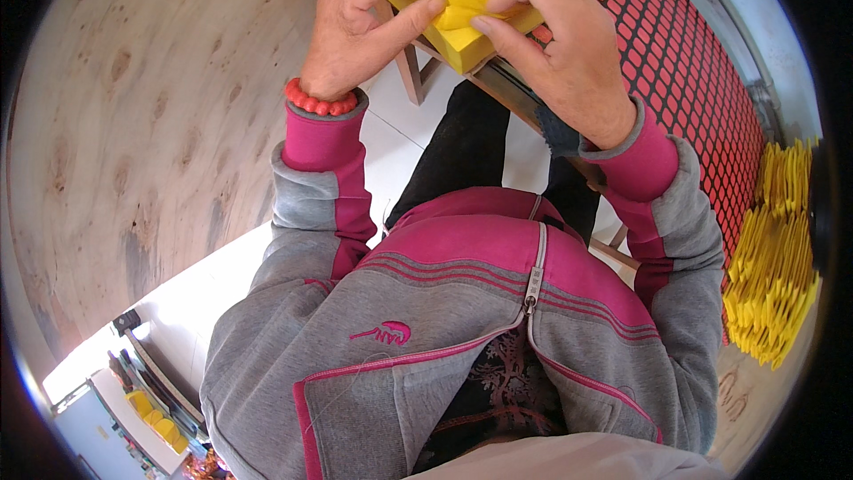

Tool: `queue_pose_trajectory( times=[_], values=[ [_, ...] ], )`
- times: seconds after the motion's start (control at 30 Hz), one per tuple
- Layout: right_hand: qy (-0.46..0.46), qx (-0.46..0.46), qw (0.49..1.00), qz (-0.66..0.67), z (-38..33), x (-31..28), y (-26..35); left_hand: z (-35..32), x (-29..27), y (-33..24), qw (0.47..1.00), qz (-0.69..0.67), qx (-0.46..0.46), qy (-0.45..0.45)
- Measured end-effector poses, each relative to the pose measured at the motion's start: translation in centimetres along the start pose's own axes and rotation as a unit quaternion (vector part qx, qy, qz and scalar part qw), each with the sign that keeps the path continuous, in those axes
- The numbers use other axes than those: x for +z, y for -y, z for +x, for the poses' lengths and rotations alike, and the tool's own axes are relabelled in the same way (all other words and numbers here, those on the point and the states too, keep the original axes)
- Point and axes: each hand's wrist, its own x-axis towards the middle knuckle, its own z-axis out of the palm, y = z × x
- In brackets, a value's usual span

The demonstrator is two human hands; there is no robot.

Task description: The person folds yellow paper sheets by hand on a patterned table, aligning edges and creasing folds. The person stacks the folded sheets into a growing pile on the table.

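Both hands meet at the top of the head view over a bright yellow piece of folded fabric or soft sheet (pixel 462 46), which hangs over the table's near edge. My left hand (pixel 360 27), with a red beaded bracelet (pixel 322 100) at its wrist, pinches a raised fold between thumb and forefinger. Opposite it, my right hand (pixel 560 36) grips the same fold with its thumb and fingers. The fold bunches up between the two hands. Part of the yellow piece runs out of the picture at the top.
A red and black patterned cover (pixel 675 62) lies over the table on the right. A stack of folded yellow pieces (pixel 773 267) stands at the far right. On the left is a large wooden board (pixel 151 124). Wooden legs (pixel 409 76) show beneath the table.
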Motion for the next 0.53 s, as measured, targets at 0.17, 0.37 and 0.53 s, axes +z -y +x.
queue_pose_trajectory(
  times=[0.17,0.37,0.53],
  values=[
    [-0.012,-0.070,0.995,-0.065,0.24,-0.37,0.05,0.03,0.70,0.01,0.995,-0.080,-0.041,-0.033],
    [-0.029,-0.138,0.985,-0.098,0.47,0.25,-0.07,0.09,0.51,0.29,0.996,-0.080,-0.031,-0.029],
    [0.008,-0.104,0.988,-0.115,0.49,-0.12,0.17,0.04,0.55,0.37,0.997,-0.075,-0.024,-0.028]
  ],
)
